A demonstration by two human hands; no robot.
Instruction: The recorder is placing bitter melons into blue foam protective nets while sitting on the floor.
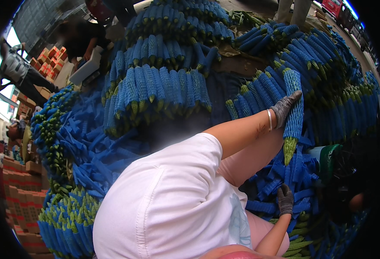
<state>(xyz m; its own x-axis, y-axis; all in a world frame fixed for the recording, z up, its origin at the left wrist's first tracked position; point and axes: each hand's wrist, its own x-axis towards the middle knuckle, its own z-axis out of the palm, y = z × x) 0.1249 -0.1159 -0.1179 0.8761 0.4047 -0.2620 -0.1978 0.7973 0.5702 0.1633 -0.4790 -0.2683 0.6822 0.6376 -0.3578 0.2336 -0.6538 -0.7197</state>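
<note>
My left hand (286, 108), in a dark grey glove, is closed around a green bitter gourd (289, 149) in a blue mesh sleeve (292, 121). The gourd hangs nearly upright, its bare green tip pointing down. My right hand (286, 200), also gloved, is below it beside a heap of loose blue mesh sleeves (265, 206). Its fingers are loosely bent and slightly apart, and I see nothing in them. Unsleeved green gourds (300, 244) lie beneath my right forearm.
Sleeved gourds are stacked in rows ahead (164, 88) and to the right (341, 110). More blue sleeves (90, 142) are heaped at left, near standing gourds (71, 220). A green-rimmed bucket (328, 162) stands at right. Cartons (25, 194) and people (19, 64) are at far left.
</note>
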